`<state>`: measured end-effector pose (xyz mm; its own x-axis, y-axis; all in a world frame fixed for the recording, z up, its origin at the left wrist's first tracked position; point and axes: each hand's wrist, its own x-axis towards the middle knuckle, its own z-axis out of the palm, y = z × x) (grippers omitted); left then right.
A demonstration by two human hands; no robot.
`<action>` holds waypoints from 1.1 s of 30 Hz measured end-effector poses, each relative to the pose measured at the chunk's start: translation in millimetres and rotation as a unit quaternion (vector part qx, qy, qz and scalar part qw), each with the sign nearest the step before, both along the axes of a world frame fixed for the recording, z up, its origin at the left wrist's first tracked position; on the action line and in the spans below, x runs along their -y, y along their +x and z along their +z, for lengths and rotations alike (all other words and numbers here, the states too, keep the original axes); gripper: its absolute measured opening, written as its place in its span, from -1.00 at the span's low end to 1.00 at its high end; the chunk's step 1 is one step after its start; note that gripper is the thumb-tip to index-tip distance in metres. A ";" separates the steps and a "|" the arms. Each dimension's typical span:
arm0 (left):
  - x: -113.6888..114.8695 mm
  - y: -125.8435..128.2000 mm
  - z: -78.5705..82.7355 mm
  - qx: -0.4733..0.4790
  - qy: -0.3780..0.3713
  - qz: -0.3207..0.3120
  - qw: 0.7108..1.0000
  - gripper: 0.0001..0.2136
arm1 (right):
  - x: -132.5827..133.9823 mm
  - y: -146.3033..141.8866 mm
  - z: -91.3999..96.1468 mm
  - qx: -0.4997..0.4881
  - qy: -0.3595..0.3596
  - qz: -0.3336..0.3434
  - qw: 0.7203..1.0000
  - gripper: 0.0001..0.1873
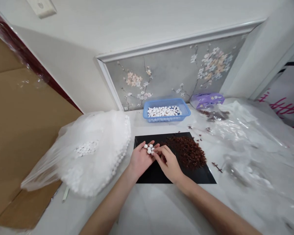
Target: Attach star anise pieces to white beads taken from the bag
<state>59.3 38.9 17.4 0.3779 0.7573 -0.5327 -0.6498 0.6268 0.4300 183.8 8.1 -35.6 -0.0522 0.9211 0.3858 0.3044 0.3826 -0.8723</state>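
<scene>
My left hand (pixel 139 160) is turned palm up over the black mat (pixel 149 176), with several small white balls (pixel 149 150) resting on its fingers. My right hand (pixel 171 165) reaches in from the right, thumb and fingers pinched together on a white ball at the edge of that group. Just beyond my right hand, a heap of dark reddish-brown star-shaped pieces (pixel 189 153) covers the right part of the mat. Part of the heap is hidden behind my right hand.
Behind the mat stands a blue plastic basket (pixel 166 119) of white balls. A sheer white bag (pixel 95 169) with more balls lies left, beside a cardboard box (pixel 26 124). Clear plastic bags (pixel 247 163) and a purple packet (pixel 208 99) lie right. Loose brown bits (pixel 217 167) are scattered nearby.
</scene>
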 end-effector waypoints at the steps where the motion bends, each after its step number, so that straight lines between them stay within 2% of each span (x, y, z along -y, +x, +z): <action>1: -0.3 -0.8 -0.8 0.002 0.000 0.001 1.000 -0.78 | -0.7 0.2 0.2 -0.026 -0.011 0.000 1.000 -0.83; 3: -1.1 -2.3 -3.1 0.008 -0.004 0.003 1.000 -0.78 | -2.6 0.6 0.7 -0.092 -0.041 0.005 0.995 -0.81; 6: -2.0 -4.4 -7.3 0.017 -0.012 0.003 1.000 -0.78 | -5.5 1.4 1.2 -0.184 -0.130 0.031 0.974 -0.75; 9: -2.4 -6.3 -11.4 0.020 -0.017 0.001 1.000 -0.78 | -7.3 2.1 0.4 -0.230 -0.198 0.053 0.951 -0.73; 15: -2.3 -7.9 -15.7 0.033 -0.031 -0.011 0.999 -0.78 | -7.4 1.5 -2.3 -0.160 -0.106 0.022 0.981 -0.77; 20: -2.5 -6.7 -14.1 0.044 -0.036 0.005 0.998 -0.77 | -8.0 4.8 -0.8 -0.157 -0.098 -0.031 0.982 -0.76; 30: -2.5 -2.4 -14.4 0.046 -0.004 -0.019 0.999 -0.69 | -4.5 4.6 3.3 -0.072 -0.045 -0.019 0.996 -0.79; 33: -10.5 -4.6 -6.8 0.047 0.000 -0.027 0.998 -0.69 | -4.3 5.5 3.1 -0.078 -0.031 -0.052 0.995 -0.79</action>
